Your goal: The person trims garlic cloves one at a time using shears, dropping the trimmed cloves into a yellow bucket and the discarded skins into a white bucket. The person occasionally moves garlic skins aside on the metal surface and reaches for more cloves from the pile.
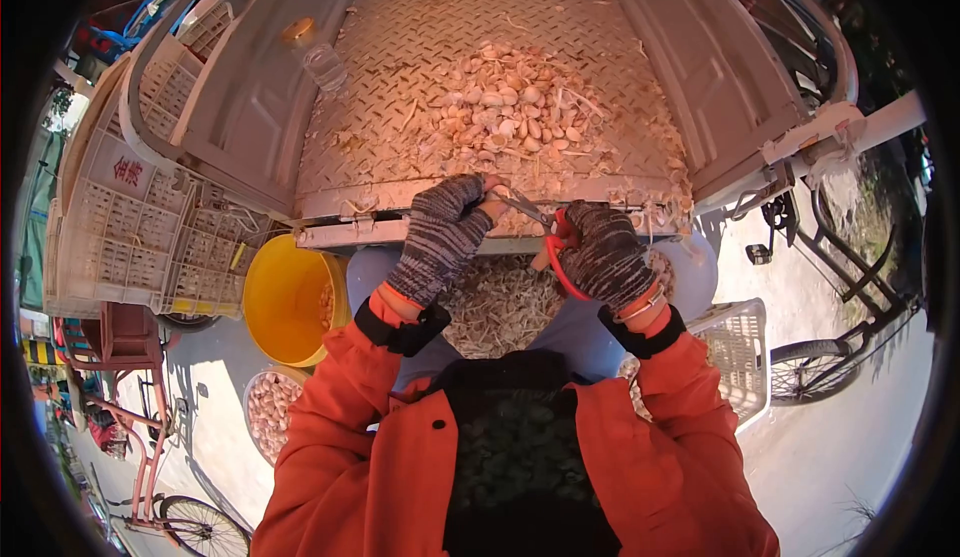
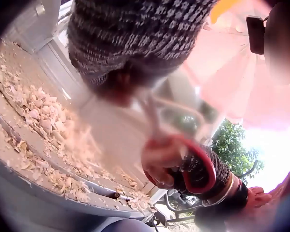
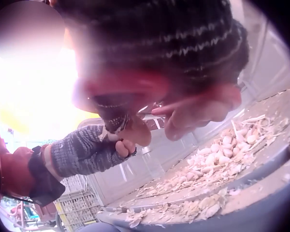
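Both hands wear striped knit gloves with bare fingertips, above the near edge of a metal cart bed (image 1: 380, 172). The right hand (image 1: 606, 257) grips red-handled scissors (image 1: 560, 247), their blades pointing toward the left hand (image 1: 445, 232). The left hand has its fingers curled at the blade tips around something small, mostly hidden; in the right wrist view a pale piece shows near that hand (image 3: 89, 150). Red scissor handles (image 2: 203, 169) circle the right hand's fingers in the left wrist view. A heap of garlic cloves (image 1: 520, 107) lies beyond the hands.
A clear jar (image 1: 322, 62) stands at the bed's left side. Below left are a yellow bucket (image 1: 290, 302) and a container of cloves (image 1: 272, 407). Dry peelings (image 1: 505, 307) lie between the knees. Right is a white crate (image 1: 738, 357); stacked crates (image 1: 130, 177) stand left.
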Demonstrator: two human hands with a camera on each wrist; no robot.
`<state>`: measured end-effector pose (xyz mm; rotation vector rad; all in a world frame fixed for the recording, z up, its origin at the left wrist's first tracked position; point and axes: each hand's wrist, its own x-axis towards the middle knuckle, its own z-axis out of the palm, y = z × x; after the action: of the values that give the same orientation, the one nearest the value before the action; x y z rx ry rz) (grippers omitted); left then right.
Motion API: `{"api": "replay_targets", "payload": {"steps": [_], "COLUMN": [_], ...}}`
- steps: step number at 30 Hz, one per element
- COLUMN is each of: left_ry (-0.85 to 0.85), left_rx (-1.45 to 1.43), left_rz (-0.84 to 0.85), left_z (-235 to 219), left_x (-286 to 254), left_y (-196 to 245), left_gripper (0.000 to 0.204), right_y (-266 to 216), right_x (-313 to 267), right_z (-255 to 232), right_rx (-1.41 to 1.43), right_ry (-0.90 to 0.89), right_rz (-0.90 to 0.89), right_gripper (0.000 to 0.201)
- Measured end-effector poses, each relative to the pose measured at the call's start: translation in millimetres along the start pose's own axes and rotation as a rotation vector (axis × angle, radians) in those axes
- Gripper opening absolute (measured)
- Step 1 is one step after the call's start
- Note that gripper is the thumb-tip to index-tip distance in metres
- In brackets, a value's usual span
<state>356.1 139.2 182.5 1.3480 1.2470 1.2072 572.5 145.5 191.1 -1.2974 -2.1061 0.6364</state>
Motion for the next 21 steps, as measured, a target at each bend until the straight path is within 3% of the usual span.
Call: {"api": "replay_targets", "payload": {"steps": [4,5,6,8,9,10,12,14,15,17,18,20,21], "left_ry": [0.025,0.000,-0.025,-0.010,0.035,0.081,0.095,-0.079,-0.077,-0.045,-0.042,-0.198,-0.243], "left_rx": [0.104,0.092,0.080,0.045,-0.215,-0.475,-0.593,-0.523,-0.529,0.627,0.624,0.895,0.820], "left_rz": [0.043,0.060,0.075,0.064,-0.112,-0.286,-0.302,-0.220,-0.224,0.244,0.244,0.284,0.143], "left_z": [-2.5,-3.6,-4.2,-3.1,-3.7,-4.5,-33.6,-63.0,-55.8,-30.6,-30.0,-27.8,-25.2], "left_x": [-19.2,-24.4,-29.2,-35.0,-35.0,-32.7,-4.5,43.8,60.7,93.4,106.7,125.2,130.4], "left_y": [-4.8,-6.3,-8.4,-12.2,-11.9,-12.5,-50.0,-85.7,-79.4,-56.2,-68.5,-103.6,-98.4], "left_gripper": [0.026,0.026,0.025,0.025,0.025,0.025,0.024,0.028,0.028,0.025,0.025,0.023,0.020], "right_y": [7.2,41.4,37.3,21.8,-0.4,8.7,39.0,70.2,85.0,102.8,107.6,104.3,104.6], "right_x": [-17.4,-33.5,-43.3,-49.9,-35.5,-26.1,-8.7,39.1,52.2,69.9,76.2,79.6,79.6], "right_z": [20.3,50.3,52.1,50.4,34.7,38.0,50.6,53.9,57.3,65.9,68.1,65.0,66.6], "right_rx": [0.057,0.629,0.628,1.666,1.384,1.380,1.183,0.496,0.502,0.426,0.358,0.317,0.294], "right_ry": [-0.102,-0.212,-0.215,-0.494,-0.568,-0.577,-0.155,-0.020,0.014,0.023,0.036,-0.023,-0.046], "right_rz": [-0.004,0.293,0.296,0.852,0.735,0.738,0.577,0.321,0.372,0.330,0.287,0.260,0.280], "right_gripper": [0.026,0.027,0.027,0.023,0.020,0.020,0.018,0.023,0.027,0.030,0.032,0.037,0.037]}}
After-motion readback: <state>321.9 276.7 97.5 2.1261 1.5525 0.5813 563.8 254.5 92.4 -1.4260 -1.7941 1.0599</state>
